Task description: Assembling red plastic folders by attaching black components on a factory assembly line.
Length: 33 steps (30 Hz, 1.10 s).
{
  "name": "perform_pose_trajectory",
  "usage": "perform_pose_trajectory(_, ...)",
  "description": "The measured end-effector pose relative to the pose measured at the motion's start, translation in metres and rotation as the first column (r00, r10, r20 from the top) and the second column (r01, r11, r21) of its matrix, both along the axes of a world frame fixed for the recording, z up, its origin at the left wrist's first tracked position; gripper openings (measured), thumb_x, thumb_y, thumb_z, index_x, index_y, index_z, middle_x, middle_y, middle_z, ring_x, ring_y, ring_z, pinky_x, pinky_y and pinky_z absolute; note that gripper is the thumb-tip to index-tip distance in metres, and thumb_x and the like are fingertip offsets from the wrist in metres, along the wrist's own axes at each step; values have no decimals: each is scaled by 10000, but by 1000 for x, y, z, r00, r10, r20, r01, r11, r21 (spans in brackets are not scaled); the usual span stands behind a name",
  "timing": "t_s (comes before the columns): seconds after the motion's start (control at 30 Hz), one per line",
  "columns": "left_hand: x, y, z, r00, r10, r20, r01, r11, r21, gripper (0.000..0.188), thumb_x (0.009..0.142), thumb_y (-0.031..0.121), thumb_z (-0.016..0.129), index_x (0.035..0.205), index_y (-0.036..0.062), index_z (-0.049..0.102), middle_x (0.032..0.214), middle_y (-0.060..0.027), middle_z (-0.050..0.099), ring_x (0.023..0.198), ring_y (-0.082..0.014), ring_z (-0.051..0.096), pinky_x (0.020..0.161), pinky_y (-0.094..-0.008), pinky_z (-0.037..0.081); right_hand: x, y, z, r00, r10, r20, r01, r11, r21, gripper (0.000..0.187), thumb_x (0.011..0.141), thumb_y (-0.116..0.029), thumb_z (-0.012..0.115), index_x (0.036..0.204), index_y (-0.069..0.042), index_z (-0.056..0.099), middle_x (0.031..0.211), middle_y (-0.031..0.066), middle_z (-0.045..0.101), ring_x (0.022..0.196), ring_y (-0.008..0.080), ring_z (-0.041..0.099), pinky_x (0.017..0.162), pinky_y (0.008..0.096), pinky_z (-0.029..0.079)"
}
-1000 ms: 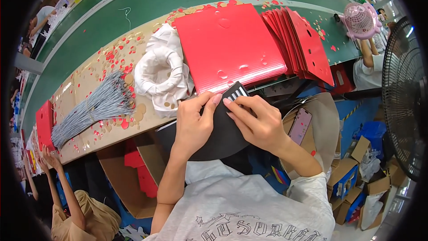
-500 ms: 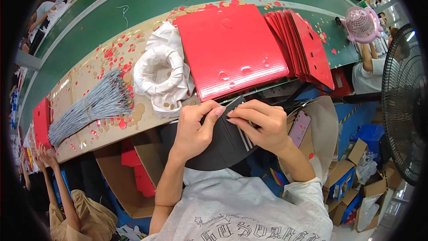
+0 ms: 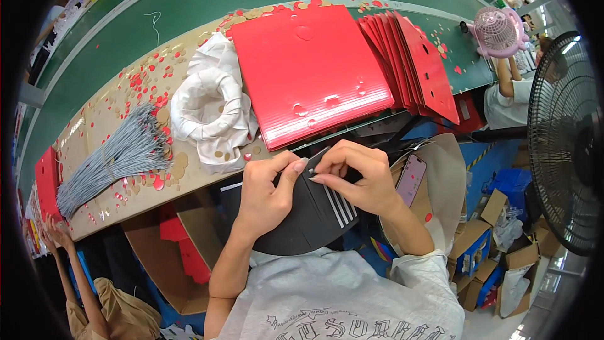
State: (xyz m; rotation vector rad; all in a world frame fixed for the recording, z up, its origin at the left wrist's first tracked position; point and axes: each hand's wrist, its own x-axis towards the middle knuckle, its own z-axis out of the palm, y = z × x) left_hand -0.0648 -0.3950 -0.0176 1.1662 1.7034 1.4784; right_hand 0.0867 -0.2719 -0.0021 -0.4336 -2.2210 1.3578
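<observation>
A black sheet (image 3: 306, 221) with a curved lower edge, long slits and white stripes lies over my lap, below the table edge. My left hand (image 3: 267, 192) is closed at its upper part, thumb and forefinger pinching the sheet's edge. Close beside it, my right hand (image 3: 360, 175) is pinched too, its fingertips over the sheet near the left thumb. Something tiny and pale shows at those fingertips, too small to name. Beyond my hands, a stack of glossy red folded boards (image 3: 308, 75) lies on the table.
More red boards (image 3: 415, 63) stand fanned at right. A white cloth ring (image 3: 211, 104) and a bundle of grey cords (image 3: 113, 157) lie left among red and tan paper discs. A phone (image 3: 411, 179), a black fan (image 3: 563, 145) and open cartons (image 3: 469, 245) are on my right.
The view has shifted, so the table things sit further left. My right fingertips have moved slightly down and curled more, and more of the sheet's white stripes show.
</observation>
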Motion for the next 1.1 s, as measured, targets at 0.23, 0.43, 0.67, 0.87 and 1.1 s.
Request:
perform_pose_trajectory(0.23,2,1,-1,995,45,-87,-49,998,-43,172,953,90,636,821,-20,633,565,-151,527,482,-297,523,502,-377,370,1,-2,-12,991,-71,-117,99,963,252,168,747,-4,835,898,-44,775,820,53,662,626,136,618,534,246,480)
perform_pose_trajectory(0.43,6,3,-2,902,166,-399,-133,985,109,114,919,30,621,815,-6,593,650,-145,550,560,-335,545,526,-405,410,-5,25,11,995,18,-93,-17,1000,15,165,715,39,829,838,-16,734,795,59,669,684,132,595,589,264,445)
perform_pose_trajectory(0.67,13,19,-2,765,88,-637,-63,996,62,77,846,-51,631,832,-92,567,1427,-265,490,1383,-448,440,1109,-501,394,-85,99,8,988,126,91,-136,983,120,102,852,-60,746,932,3,750,1071,79,698,882,138,676,721,248,535)
perform_pose_trajectory(0.87,10,21,-7,769,44,-637,-47,999,12,130,868,-48,619,927,-161,590,1438,-267,480,1389,-435,433,1125,-485,394,-102,102,-1,972,164,169,-200,954,225,91,855,-86,756,907,-11,752,1038,62,705,822,137,677,661,267,534)
perform_pose_trajectory(1.1,12,25,-1,699,25,-714,-70,997,-33,141,841,-31,646,896,-158,616,1418,-245,529,1366,-415,472,1089,-467,432,-101,110,-4,992,-124,11,91,781,618,233,868,-150,762,1076,-46,755,1133,104,704,980,241,685,782,336,563)
